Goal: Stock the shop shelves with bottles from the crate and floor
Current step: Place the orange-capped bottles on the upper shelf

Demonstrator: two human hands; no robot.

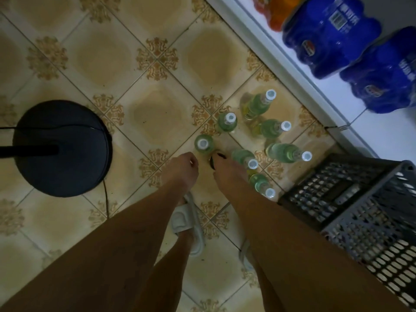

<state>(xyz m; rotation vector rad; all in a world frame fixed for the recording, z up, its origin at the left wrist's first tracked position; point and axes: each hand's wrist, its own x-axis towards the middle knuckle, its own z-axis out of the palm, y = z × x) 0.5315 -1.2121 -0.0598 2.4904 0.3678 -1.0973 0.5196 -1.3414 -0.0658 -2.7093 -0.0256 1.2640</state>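
- Nearest the camera, two bare forearms reach down over a pale sandal [188,221] towards the tiled floor [67,64].
- The left hand [183,166] hangs with fingers curled loosely inward and holds nothing that I can see; it sits just beside the nearest green bottle [204,144].
- The right hand [225,170] has its fingertips at a small dark object [213,162] on the floor; whether they pinch it I cannot tell, and what it is stays unclear.
- Seven green bottles with white caps stand upright in a loose cluster on the floor, between the hands and the shelf's front edge; the farthest one [260,104] is closest to that edge.
- The grey crate [351,199] stands on the floor at the right, just beside the cluster; its contents are too dark to judge.
- Judged step: picking up floor bottles. The next move calls for closing each hand round a bottle neck and lifting straight, so neighbours are not toppled.
- On the white shelf [299,64] lie blue shrink-wrapped packs [326,34] bearing a round Pepsi-style logo and a barcode; the other lettering is unreadable. The bottle labels are illegible.
- A black round base [60,147] stands well apart at the left.
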